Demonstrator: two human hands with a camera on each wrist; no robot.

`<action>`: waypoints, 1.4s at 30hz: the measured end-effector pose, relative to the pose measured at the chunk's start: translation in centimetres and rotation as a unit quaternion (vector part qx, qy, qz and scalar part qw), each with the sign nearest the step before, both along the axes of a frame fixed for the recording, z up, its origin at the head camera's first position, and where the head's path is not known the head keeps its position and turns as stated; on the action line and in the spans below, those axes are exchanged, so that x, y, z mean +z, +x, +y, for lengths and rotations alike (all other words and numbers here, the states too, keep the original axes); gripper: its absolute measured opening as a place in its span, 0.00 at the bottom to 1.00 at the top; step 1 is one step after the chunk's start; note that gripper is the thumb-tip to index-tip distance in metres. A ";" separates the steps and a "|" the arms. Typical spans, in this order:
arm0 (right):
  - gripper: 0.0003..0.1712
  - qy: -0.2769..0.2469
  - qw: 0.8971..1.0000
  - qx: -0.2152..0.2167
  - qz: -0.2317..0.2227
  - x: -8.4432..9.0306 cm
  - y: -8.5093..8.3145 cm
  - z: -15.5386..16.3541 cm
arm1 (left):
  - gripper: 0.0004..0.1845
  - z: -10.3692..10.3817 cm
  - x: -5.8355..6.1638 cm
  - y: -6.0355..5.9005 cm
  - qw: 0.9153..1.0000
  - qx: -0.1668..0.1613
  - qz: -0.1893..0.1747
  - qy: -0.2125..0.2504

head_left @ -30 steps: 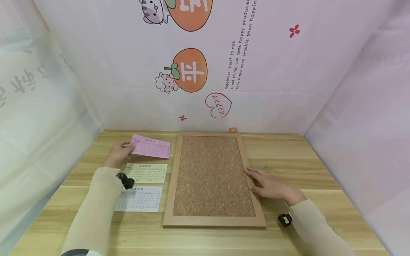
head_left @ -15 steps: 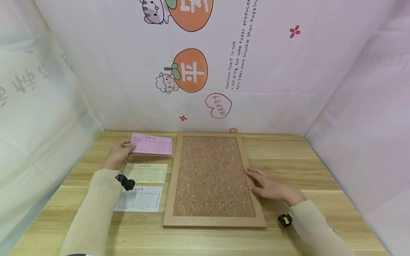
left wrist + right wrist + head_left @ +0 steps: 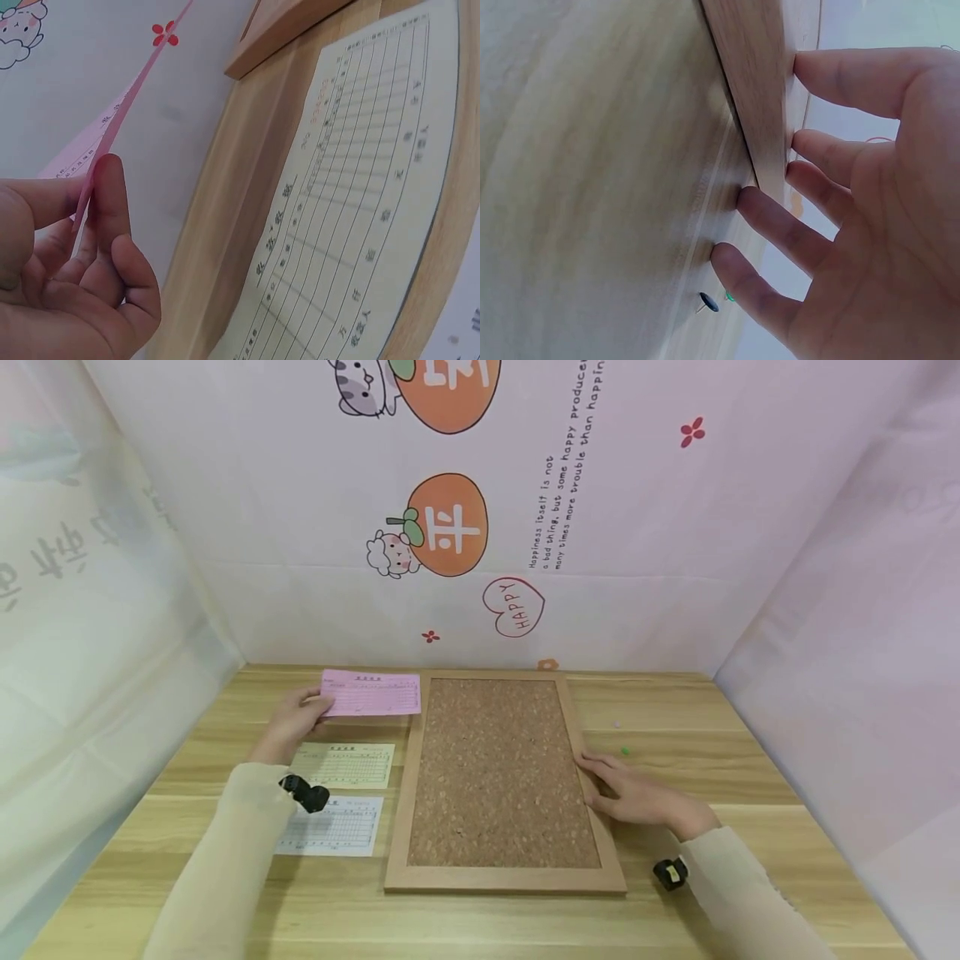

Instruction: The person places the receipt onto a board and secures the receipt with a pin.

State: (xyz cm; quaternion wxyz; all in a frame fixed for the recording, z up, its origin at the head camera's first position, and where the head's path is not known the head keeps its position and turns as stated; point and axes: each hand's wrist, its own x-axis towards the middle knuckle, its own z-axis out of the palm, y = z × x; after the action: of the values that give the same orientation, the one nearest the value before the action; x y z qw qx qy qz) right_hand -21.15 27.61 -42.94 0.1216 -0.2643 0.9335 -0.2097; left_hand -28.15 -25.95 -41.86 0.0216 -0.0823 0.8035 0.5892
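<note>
My left hand [image 3: 294, 720] pinches the left end of a pink form slip [image 3: 372, 693] and holds it lifted above the table, its right end near the cork board's top left corner. In the left wrist view thumb and fingers [image 3: 105, 217] pinch the pink slip [image 3: 120, 116] edge-on. A cork board [image 3: 501, 770] in a wooden frame lies flat in the middle. My right hand [image 3: 626, 792] rests flat with straight fingers on the frame's right edge; in the right wrist view its fingertips [image 3: 817, 71] touch the frame [image 3: 761, 90].
A yellow form slip [image 3: 345, 766] and a white form slip [image 3: 333, 827] lie left of the board. Small pushpins [image 3: 624, 750] lie on the wooden table [image 3: 750, 760] right of the board; one dark pin [image 3: 709, 302] shows by my right fingers. Walls enclose three sides.
My left hand has carried the pink slip to the right and slightly up, toward the cork board's top left corner. The right hand has stayed on the frame.
</note>
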 end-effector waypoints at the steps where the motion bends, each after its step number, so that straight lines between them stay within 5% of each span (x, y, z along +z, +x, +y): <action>1: 0.38 -0.001 1.000 0.000 -0.002 0.1 0.0 0.0 | 0.31 0.1 0.0 -0.1 1.000 -0.002 0.001 -0.002; 25: 0.38 -0.003 1.000 0.010 0.007 0.3 -0.2 0.2 | 0.26 6.0 -0.2 -0.7 0.998 -0.036 0.014 0.039; 42: 0.24 -0.059 0.997 0.001 0.045 0.1 -2.1 0.1 | 0.22 8.9 -0.8 -0.9 0.995 -0.066 0.037 0.070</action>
State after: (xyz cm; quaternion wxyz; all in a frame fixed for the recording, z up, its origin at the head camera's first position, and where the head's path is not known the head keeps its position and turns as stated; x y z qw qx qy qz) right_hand -23.22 27.68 -42.79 0.0634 -0.2807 0.9239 -0.2522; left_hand -29.03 -17.08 -42.65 0.0371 -0.0054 0.7642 0.6439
